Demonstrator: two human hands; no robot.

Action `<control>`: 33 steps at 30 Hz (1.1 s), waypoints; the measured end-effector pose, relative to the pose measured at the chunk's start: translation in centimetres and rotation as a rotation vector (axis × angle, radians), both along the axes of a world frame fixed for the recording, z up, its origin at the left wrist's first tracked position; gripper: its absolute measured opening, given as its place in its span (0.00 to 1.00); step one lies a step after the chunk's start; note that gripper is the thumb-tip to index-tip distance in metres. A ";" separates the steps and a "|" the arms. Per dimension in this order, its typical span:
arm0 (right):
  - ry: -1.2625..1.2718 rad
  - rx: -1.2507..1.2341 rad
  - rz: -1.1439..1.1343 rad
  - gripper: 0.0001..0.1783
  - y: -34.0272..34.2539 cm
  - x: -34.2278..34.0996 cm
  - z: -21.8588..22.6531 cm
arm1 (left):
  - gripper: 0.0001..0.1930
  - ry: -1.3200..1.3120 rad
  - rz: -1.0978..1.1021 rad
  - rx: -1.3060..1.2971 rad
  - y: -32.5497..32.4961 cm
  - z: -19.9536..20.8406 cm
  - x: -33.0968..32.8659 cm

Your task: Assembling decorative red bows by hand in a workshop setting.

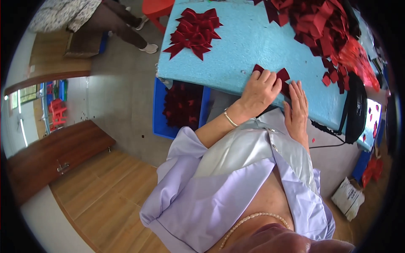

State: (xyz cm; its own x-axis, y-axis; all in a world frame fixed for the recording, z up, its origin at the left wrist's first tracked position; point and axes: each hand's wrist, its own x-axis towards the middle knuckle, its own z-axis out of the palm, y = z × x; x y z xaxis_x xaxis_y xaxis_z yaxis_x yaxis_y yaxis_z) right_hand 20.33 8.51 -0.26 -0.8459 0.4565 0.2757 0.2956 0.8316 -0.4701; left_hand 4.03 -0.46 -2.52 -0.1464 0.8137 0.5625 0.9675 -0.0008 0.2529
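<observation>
At the near edge of the light blue table, my left hand (262, 93) is closed with bent fingers over a dark red velvet ribbon piece (283, 75). The ribbon's ends show on both sides of these fingers; its middle is hidden. Just to the right, my right hand (297, 110) has its fingers stretched out, and its fingertips are beside the ribbon's lower part. A group of finished-looking dark red velvet bows (196, 33) lies at the table's far left. A large heap of cut red ribbon pieces (314, 23) covers the far right.
Below the table's left end, a blue crate (158, 107) holds dark red pieces. A black pouch (357, 109) with a cord sits at the right edge near red plastic (358, 59). A red stool (157, 10) and another person's legs (122, 23) are at the far left.
</observation>
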 end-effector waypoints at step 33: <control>-0.107 0.182 -0.036 0.26 -0.2 -0.1 1.1 | 0.24 -0.222 0.630 0.216 -11.9 0.2 -18.6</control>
